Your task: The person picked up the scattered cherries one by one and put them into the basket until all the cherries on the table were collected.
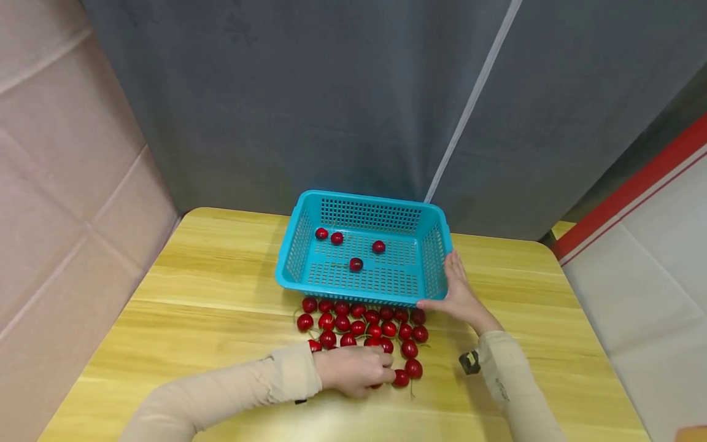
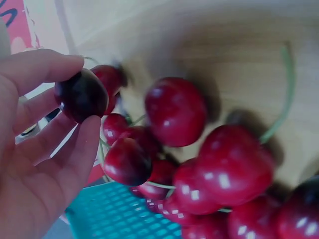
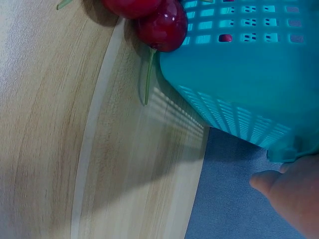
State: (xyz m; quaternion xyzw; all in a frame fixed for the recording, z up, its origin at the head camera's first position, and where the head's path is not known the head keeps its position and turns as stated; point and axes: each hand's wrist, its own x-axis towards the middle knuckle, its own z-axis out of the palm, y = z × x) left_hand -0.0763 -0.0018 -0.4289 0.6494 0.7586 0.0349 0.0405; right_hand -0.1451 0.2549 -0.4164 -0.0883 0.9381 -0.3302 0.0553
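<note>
My left hand is low over the near side of a batch of red cherries on the table. In the left wrist view, thumb and fingertips pinch one dark cherry. Beyond the batch stands a blue perforated plastic basket; a few cherries lie spread on its floor, one near the front. My right hand holds the basket's near right corner, thumb along the front rim and fingers up the right side. Most of that hand is outside the right wrist view.
The wooden table has its back edge just behind the basket, against a grey curtain. A pale padded wall runs along the left. On the right stands a white panel with a red edge. Green stems stick out from several cherries.
</note>
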